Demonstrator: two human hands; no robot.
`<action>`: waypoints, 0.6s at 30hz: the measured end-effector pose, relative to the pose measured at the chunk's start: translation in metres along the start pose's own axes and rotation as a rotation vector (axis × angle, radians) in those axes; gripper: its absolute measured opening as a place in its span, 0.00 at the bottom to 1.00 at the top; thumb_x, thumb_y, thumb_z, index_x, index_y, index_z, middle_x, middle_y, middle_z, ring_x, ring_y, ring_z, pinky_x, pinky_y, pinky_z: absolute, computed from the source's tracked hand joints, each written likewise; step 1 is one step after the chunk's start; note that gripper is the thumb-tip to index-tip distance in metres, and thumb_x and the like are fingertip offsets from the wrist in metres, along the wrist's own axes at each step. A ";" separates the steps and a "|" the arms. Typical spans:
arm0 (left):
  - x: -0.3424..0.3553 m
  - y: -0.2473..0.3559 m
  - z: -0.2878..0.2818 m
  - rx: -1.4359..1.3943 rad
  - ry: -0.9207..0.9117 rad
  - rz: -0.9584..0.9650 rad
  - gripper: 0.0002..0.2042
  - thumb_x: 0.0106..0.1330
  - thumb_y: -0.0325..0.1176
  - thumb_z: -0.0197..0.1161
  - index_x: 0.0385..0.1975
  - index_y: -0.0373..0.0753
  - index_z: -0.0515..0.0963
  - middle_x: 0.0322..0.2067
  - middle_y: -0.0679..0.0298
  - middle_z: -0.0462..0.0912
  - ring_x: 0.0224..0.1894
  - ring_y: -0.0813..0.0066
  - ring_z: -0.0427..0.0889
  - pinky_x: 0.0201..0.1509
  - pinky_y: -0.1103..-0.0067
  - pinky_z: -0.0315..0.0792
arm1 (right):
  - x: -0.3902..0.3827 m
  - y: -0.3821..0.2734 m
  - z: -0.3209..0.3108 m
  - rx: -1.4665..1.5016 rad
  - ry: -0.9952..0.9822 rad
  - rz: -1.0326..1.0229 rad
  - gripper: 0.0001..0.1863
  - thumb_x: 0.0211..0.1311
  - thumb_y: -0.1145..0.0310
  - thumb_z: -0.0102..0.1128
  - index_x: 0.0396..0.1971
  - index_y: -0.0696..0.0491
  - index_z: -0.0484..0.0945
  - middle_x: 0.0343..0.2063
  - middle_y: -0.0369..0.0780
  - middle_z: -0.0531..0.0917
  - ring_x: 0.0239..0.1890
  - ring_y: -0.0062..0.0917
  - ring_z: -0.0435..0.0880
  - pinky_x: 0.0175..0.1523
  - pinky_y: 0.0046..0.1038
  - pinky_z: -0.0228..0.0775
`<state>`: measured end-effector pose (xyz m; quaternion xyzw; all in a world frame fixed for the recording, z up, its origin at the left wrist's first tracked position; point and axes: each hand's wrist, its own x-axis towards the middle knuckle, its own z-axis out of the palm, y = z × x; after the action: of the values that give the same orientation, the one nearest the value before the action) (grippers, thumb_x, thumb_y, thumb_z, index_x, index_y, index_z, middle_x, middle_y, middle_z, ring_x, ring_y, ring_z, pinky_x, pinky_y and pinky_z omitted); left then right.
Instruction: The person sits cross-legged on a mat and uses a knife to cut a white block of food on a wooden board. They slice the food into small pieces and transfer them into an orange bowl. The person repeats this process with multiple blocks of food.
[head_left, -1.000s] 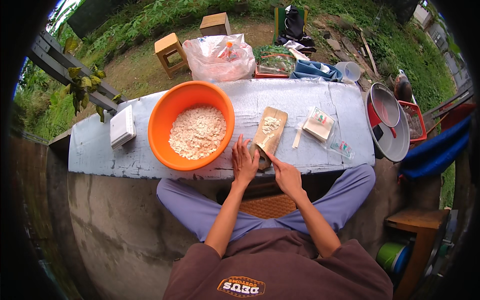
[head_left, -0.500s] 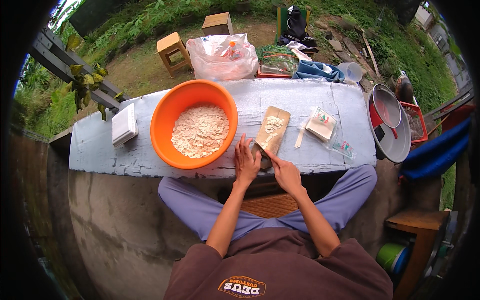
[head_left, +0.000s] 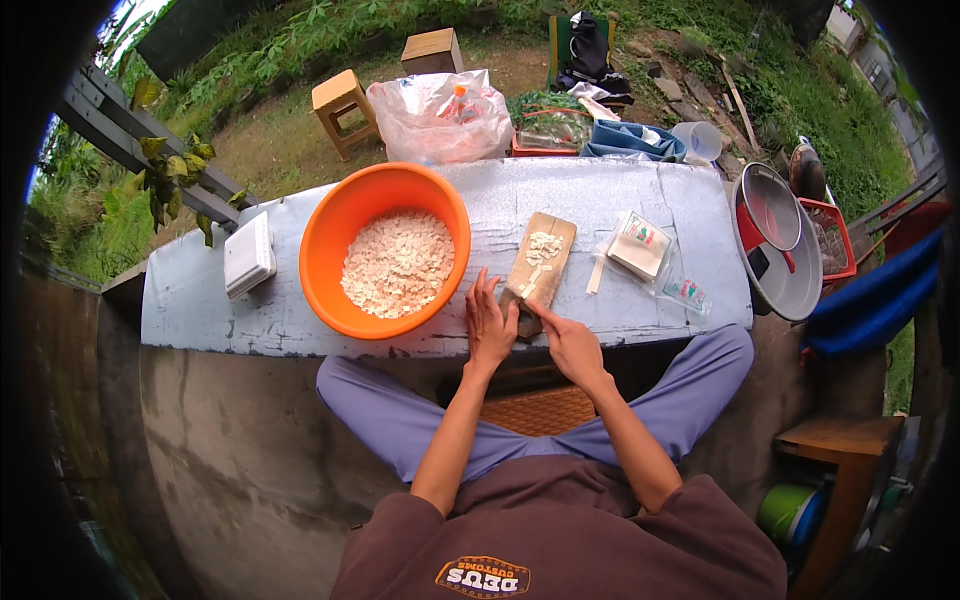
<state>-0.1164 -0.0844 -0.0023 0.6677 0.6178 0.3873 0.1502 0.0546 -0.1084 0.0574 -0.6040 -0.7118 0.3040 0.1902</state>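
A narrow wooden board [head_left: 553,262] lies near the front of the table with small flat white pieces [head_left: 543,247] on it. My left hand [head_left: 489,322] rests by the board's near left side, its fingers stretched forward and thumb apart. At the board's near right edge is my right hand [head_left: 573,347], index finger pointing forward and the other fingers curled. What those fingers hold is hidden. A dark flat shape [head_left: 531,326] shows between the hands at the near end of the board; its kind is unclear. Left of my hands stands an orange basin [head_left: 318,290] heaped with similar white pieces [head_left: 400,262].
A plastic pack of white strips [head_left: 640,247] lies right of the board. A white lidded box [head_left: 249,256] sits at the left. Along the far edge are a plastic bag [head_left: 430,120] and folded blue cloth [head_left: 640,143]. Metal basin [head_left: 785,285] at the right end.
The view has shifted slightly. Both hands stay at the near end of the board in almost the same pose, and the white pieces look much the same.
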 end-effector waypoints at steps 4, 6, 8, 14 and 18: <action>0.006 0.002 0.005 0.105 -0.026 -0.032 0.23 0.69 0.35 0.60 0.62 0.36 0.66 0.71 0.48 0.57 0.71 0.47 0.57 0.73 0.58 0.55 | 0.001 0.023 -0.017 -0.126 0.209 0.002 0.25 0.72 0.65 0.51 0.66 0.28 0.72 0.27 0.43 0.81 0.29 0.43 0.83 0.35 0.44 0.75; 0.013 0.002 0.007 0.135 -0.054 0.031 0.23 0.70 0.36 0.59 0.62 0.37 0.66 0.71 0.48 0.57 0.72 0.48 0.56 0.74 0.58 0.54 | 0.005 0.044 -0.022 -0.225 0.291 0.024 0.26 0.70 0.67 0.54 0.65 0.28 0.73 0.25 0.41 0.78 0.26 0.41 0.82 0.34 0.42 0.75; 0.025 0.001 0.008 0.122 -0.080 0.145 0.23 0.71 0.38 0.59 0.63 0.38 0.67 0.72 0.48 0.56 0.74 0.48 0.55 0.75 0.59 0.53 | 0.009 0.063 -0.022 -0.305 0.408 -0.019 0.28 0.68 0.70 0.58 0.66 0.28 0.73 0.23 0.39 0.74 0.23 0.36 0.79 0.30 0.39 0.72; 0.062 0.021 0.011 0.125 -0.256 0.418 0.30 0.70 0.45 0.61 0.68 0.39 0.65 0.73 0.48 0.55 0.76 0.49 0.52 0.77 0.60 0.52 | 0.013 0.081 -0.011 -0.413 0.592 -0.004 0.31 0.63 0.72 0.60 0.64 0.27 0.75 0.23 0.37 0.72 0.23 0.33 0.78 0.28 0.37 0.73; 0.087 0.019 0.028 0.189 -0.269 0.494 0.31 0.69 0.48 0.63 0.67 0.39 0.65 0.70 0.50 0.60 0.74 0.53 0.57 0.75 0.61 0.54 | 0.016 0.079 -0.002 -0.481 0.703 0.027 0.32 0.61 0.73 0.61 0.64 0.28 0.75 0.24 0.36 0.71 0.24 0.31 0.77 0.28 0.34 0.73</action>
<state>-0.0893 0.0014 0.0209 0.8541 0.4445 0.2610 0.0688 0.1118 -0.0851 0.0050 -0.7074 -0.6461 -0.0927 0.2712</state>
